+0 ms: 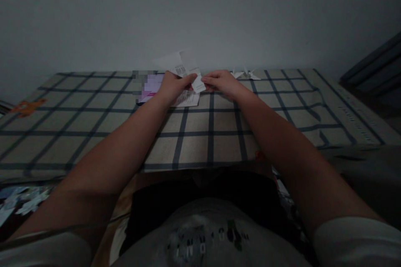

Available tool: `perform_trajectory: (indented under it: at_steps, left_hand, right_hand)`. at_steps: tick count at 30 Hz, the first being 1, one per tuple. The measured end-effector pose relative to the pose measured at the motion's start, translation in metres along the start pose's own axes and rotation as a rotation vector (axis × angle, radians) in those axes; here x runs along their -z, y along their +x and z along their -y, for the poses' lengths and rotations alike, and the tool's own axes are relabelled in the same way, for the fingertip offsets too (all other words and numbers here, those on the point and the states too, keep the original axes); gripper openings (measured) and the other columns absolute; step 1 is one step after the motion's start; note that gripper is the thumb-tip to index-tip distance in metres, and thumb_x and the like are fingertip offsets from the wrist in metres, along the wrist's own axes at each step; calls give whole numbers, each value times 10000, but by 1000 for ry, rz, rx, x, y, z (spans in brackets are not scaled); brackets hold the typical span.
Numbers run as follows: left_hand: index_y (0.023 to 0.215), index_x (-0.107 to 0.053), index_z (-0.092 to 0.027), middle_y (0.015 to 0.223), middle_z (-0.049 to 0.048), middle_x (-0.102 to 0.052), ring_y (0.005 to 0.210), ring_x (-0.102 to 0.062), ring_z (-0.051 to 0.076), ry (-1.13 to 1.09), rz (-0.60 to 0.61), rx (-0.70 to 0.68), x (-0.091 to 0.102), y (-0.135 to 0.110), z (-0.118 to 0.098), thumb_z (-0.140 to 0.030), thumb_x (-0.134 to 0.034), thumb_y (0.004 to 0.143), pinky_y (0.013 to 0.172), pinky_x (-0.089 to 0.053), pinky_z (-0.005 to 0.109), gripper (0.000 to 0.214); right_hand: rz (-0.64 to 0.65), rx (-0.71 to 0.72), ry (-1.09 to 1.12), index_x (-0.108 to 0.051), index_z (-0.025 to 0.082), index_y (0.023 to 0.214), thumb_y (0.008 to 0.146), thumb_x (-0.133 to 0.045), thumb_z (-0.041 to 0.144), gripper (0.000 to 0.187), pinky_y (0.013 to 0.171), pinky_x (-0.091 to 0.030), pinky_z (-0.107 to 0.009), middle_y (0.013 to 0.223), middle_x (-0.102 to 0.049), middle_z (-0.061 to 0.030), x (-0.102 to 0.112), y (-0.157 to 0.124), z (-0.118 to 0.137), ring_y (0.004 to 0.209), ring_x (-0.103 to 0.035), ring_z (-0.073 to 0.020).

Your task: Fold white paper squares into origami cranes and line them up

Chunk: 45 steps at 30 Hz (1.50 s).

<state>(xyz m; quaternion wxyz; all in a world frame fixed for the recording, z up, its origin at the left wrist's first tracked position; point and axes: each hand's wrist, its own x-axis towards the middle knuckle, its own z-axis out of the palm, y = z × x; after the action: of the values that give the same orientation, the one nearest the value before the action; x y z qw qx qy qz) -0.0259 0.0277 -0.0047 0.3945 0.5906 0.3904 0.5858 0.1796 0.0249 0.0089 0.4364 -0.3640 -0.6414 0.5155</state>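
Note:
Near the far side of the table, a folded sheet of printed paper [198, 84] is held up between my two hands. My left hand [174, 85] pinches it from the left, thumb on top. At its right edge, the fingers of my right hand [219, 81] are closed on the same paper. A wider, thin flap of the paper fans out behind my left hand. Under it lie a printed sheet [189, 99] and a purple-and-white booklet or screen [152, 85], partly covered by my left hand. Just beyond my right hand sit white folded-paper figures [249, 74] with pointed tips.
A checked tablecloth [194, 142] covers the table, which stands against a grey wall [200, 12]. An orange animal-shaped piece [29, 107] lies at the far left. Scattered papers [26, 202] show below the table at lower left. A dark slatted object [372, 64] stands at right.

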Motion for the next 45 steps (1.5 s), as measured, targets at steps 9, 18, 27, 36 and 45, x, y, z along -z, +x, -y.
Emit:
perform_trajectory:
  at_steps: [9, 18, 27, 36, 45]
  left_hand:
    - [915, -718, -148, 896, 76, -823, 649, -727, 133, -47, 3, -40, -1, 3, 4, -357, -899, 711, 545, -556, 205, 343]
    - [927, -729, -164, 886, 60, -829, 669, -754, 146, -85, -43, -36, 1, 9, 10, -330, -879, 749, 559, -579, 210, 285]
    - [875, -717, -190, 805, 30, -796, 606, -705, 124, -165, -40, 25, -1, 11, 9, -376, -939, 689, 515, -558, 199, 344]
    - [872, -693, -184, 796, 25, -772, 626, -718, 133, -213, -102, 96, -1, 10, 6, -316, -862, 720, 526, -576, 210, 262]
    - [891, -684, -173, 805, 29, -776, 610, -721, 131, -203, -13, 168, -5, 2, 2, -213, -811, 729, 549, -586, 215, 210]
  right_hand:
    - [-34, 0, 23, -776, 138, 856, 1001, -740, 170, 153, 583, -486, -147, 710, -700, 21, -5, -1, 3, 618, -600, -57]
    - [-31, -55, -19, -761, 117, 833, 1026, -700, 123, 203, 555, -479, -137, 678, -722, 18, -8, -6, 12, 566, -599, -43]
    - [5, -73, -46, -750, 128, 820, 1048, -693, 157, 237, 549, -484, -145, 684, -721, 21, -7, -8, 14, 560, -604, -42]
    - [64, -11, -90, -664, 150, 736, 1090, -637, 192, 357, 556, -476, -167, 643, -663, 33, -11, -7, 11, 552, -581, -51]
    - [115, -11, -17, -676, 169, 774, 1076, -656, 228, 308, 569, -493, -199, 640, -665, 24, -6, -2, 2, 561, -605, -86]
